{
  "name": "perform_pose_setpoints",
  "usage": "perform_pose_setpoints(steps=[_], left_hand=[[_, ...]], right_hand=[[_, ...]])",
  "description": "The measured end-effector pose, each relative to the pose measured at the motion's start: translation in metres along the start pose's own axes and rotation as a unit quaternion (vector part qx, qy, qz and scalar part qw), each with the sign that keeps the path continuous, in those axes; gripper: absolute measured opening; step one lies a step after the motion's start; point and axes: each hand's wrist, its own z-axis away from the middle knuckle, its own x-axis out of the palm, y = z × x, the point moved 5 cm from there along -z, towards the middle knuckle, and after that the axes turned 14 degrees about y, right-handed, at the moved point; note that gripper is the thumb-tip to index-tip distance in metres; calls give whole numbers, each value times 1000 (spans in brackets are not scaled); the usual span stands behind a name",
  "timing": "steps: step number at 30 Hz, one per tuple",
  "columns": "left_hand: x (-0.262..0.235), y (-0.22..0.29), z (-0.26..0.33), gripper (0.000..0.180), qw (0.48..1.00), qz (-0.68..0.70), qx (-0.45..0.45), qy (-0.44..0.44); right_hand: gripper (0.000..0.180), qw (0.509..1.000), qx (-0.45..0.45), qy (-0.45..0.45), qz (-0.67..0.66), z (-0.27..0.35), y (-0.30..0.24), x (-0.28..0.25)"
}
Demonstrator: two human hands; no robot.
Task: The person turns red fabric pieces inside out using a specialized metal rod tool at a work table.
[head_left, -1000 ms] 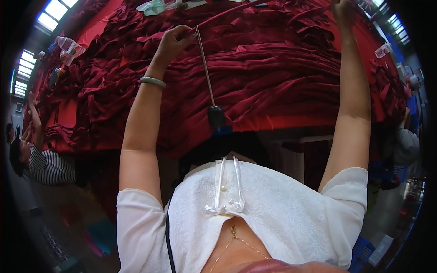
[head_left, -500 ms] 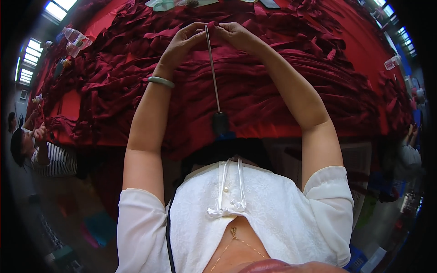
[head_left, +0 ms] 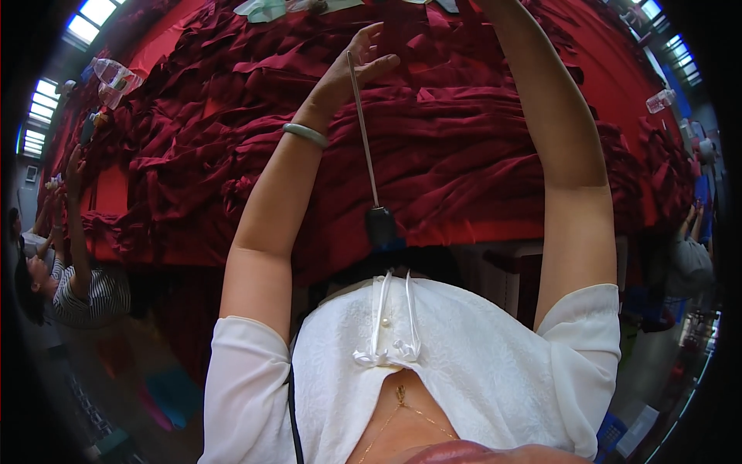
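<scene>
My left hand (head_left: 362,63) is raised over the cloth, thumb and fingers apart, and nothing shows between them. Just beside it rises the tip of a thin metal rod (head_left: 362,127), which stands in a black base (head_left: 380,226) at the table's near edge. My right forearm (head_left: 553,100) stretches far forward, and the hand itself lies beyond the top of the picture, so its grip is hidden. Dark red fabric strips (head_left: 464,158) lie heaped in long folds under and around both arms. Some strips hang or lie near my left fingertips.
A bright red cover (head_left: 112,193) shows on the table at the left. Clear plastic bottles lie at the far left (head_left: 116,81) and the far right (head_left: 661,100). A person in a striped top (head_left: 97,298) works at the left; another person (head_left: 688,263) is at the right.
My hands were together at the rod's tip, holding a bit of red cloth. Now they are apart: the right has moved forward out of the picture, and the left has opened beside the rod.
</scene>
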Motion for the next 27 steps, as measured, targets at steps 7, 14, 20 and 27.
perform_pose_setpoints(steps=[7,14,20,27], left_hand=[[4,-13,-4,25,995,11,-23,-95],[-3,-9,-12,18,982,171,-76,-33],[-8,33,-12,19,925,347,-98,121],[-23,35,-38,32,897,414,74,-135]], right_hand=[[26,991,113,62,-20,6,-42,7],[16,775,-195,196,568,-39,89,-212],[27,969,-51,-41,237,105,75,-41],[21,954,256,-139,-66,182,63,39]])
